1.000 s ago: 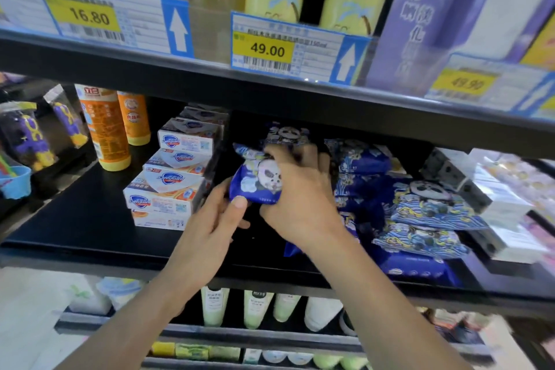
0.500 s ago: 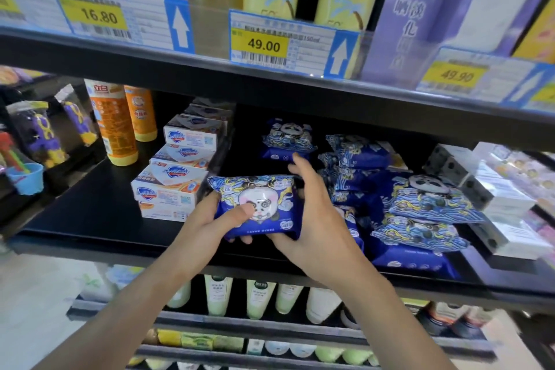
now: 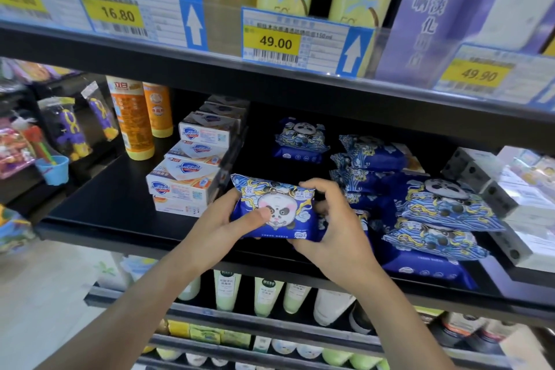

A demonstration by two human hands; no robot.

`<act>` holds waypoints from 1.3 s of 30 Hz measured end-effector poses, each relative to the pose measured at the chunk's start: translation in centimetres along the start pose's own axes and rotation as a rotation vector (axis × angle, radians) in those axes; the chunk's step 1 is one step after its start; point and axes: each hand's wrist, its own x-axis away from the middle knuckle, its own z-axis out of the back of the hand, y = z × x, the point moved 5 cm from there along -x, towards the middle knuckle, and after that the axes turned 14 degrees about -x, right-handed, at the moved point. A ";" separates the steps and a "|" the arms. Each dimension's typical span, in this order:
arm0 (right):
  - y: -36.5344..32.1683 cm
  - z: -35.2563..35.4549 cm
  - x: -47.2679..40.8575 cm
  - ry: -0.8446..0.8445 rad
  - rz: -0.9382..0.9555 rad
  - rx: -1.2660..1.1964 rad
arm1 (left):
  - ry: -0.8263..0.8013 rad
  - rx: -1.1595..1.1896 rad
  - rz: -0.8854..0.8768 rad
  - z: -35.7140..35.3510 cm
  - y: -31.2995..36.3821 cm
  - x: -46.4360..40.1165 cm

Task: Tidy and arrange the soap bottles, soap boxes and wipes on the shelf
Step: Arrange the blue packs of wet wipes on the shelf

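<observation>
A blue wipes pack with a panda face [image 3: 280, 207] is held flat near the front of the black shelf [image 3: 111, 210]. My left hand [image 3: 222, 228] grips its left end, thumb on the panda print. My right hand [image 3: 333, 225] grips its right end with curled fingers. Behind it one more wipes pack [image 3: 300, 140] lies alone, and a loose pile of wipes packs [image 3: 432, 207] lies to the right. Stacked soap boxes [image 3: 192, 177] stand to the left. Two orange soap bottles [image 3: 132, 120] stand at the far left back.
White and grey boxes [image 3: 492, 186] fill the right end of the shelf. Toy packets and a blue cup [image 3: 54, 168] hang at the left. The upper shelf edge with price tags [image 3: 276, 42] overhangs. Bottles [image 3: 264, 294] line the shelf below.
Both hands have brought the panda wipes pack forward and down from the back and turned it face up; over the last half second it barely moved.
</observation>
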 end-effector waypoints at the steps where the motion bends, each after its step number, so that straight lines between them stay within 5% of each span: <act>1: 0.0 0.0 0.0 -0.003 -0.008 -0.005 | 0.018 -0.038 -0.018 0.0 0.0 0.0; 21: -0.9 1.5 0.2 -0.017 -0.106 -0.042 | 0.116 -0.125 -0.169 0.0 -0.2 -0.2; 28: 0.3 2.5 -0.4 0.015 -0.202 -0.150 | -0.013 -0.424 -0.227 -0.7 0.2 -0.1; 39: -0.3 2.2 -0.4 -0.043 -0.226 -0.176 | 0.176 -0.363 -0.330 -0.4 -0.7 -0.5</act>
